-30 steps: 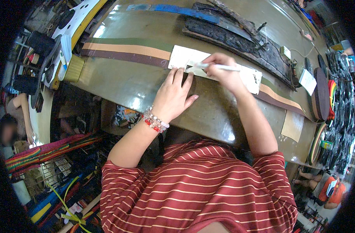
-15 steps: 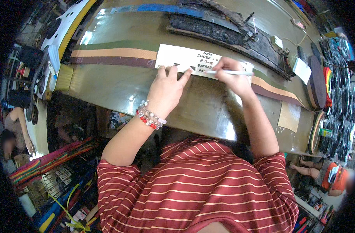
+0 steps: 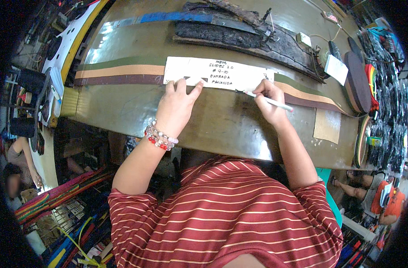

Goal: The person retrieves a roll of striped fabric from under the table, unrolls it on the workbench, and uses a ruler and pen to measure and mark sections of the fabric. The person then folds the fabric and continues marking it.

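A white card template (image 3: pixel 177 71) with handwriting lies across a long striped strap (image 3: pixel 119 72) of green, tan and dark brown. My left hand (image 3: pixel 173 109) rests with fingers spread, its fingertips pressing the card's near edge beside a small dark cut-out. A beaded bracelet circles that wrist. In my right hand (image 3: pixel 271 103) is a slim white pen (image 3: pixel 280 105), pinched between the fingers. Its tip points left, close to the card's near edge, by a small dark notch; whether it touches is too small to tell.
Behind the card lies a charred-looking black slab (image 3: pixel 226 40), with a blue strip (image 3: pixel 177 17) beyond. Dark oval soles (image 3: pixel 356 85), a white paper (image 3: pixel 336 70) and a tan sheet (image 3: pixel 326 126) are at the right. A yellowish brush-like block (image 3: pixel 70 102) sits at the left. Other people are at both sides.
My right hand has drawn back from over the card to its near edge, and the pen now slants down to the right. The view has shifted slightly; my left hand stays on the card.
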### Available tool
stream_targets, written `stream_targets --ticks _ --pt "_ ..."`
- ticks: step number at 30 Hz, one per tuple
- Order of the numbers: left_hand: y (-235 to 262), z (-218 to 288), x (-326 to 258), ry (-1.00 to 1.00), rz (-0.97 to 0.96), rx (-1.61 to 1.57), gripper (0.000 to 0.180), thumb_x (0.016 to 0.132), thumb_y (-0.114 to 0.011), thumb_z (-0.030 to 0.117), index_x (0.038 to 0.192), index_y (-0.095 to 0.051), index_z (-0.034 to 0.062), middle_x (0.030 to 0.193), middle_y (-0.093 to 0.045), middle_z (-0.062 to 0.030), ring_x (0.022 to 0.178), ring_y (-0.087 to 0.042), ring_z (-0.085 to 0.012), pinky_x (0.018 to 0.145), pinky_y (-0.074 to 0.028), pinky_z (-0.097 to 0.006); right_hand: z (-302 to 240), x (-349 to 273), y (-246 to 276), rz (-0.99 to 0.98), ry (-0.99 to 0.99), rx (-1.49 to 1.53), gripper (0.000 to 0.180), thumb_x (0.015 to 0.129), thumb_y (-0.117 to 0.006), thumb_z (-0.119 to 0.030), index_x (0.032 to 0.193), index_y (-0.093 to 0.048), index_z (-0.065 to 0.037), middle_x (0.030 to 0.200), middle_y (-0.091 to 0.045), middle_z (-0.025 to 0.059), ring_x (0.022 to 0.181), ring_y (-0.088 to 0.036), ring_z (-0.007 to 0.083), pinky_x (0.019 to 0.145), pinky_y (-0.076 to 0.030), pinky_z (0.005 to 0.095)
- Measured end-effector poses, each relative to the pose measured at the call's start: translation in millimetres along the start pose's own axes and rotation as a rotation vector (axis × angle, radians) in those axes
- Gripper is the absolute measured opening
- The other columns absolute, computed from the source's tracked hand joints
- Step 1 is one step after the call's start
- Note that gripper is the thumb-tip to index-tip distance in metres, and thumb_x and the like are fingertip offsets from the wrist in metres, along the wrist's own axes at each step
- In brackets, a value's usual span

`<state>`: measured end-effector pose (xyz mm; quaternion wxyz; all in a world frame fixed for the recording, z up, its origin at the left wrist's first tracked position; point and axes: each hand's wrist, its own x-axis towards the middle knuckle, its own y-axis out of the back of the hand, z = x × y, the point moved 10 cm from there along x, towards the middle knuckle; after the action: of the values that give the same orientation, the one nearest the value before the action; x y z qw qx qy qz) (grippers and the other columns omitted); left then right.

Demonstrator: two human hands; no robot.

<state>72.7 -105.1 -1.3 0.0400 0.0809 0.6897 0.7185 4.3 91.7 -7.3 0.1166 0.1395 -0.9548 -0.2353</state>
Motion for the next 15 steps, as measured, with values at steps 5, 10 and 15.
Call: stream_targets --ticks 5,10,15 --pt "4 -4 11 0.023 -0.142 0.000 0.039 0.082 -0.046 0.008 0.118 -0.056 0.0192 0.107 -0.052 -0.0201 0.099 -0.053 -0.0354 0.079 -0.051 -0.040 -1 2 -5 -0.107 0.022 -0.092 0.009 0.071 -0.053 -0.011 0.071 -0.054 -0.001 0.063 -0.056 0.0132 0.057 -0.055 0.0189 0.056 -0.044 0.0298" --pt "15 29 48 -0.091 -0.124 0.130 0.024 0.081 -0.047 0.011 0.101 -0.060 0.0073 0.104 -0.056 -0.0204 0.093 -0.058 -0.0318 0.074 -0.052 -0.040 -3 1 -4 0.013 0.059 -0.165 0.010 0.071 -0.054 -0.011 0.076 -0.053 -0.002 0.064 -0.056 0.0156 0.061 -0.058 0.0245 0.058 -0.045 0.0340" --pt "5 119 68 -0.325 0.023 -0.193 0.033 0.084 -0.044 0.010 0.117 -0.051 0.0060 0.089 -0.058 -0.0165 0.080 -0.059 -0.0325 0.070 -0.052 -0.040 6 7 0 -0.120 0.095 0.002 0.012 0.074 -0.055 -0.011 0.079 -0.051 -0.001 0.066 -0.057 0.0106 0.063 -0.057 0.0174 0.056 -0.044 0.0319"
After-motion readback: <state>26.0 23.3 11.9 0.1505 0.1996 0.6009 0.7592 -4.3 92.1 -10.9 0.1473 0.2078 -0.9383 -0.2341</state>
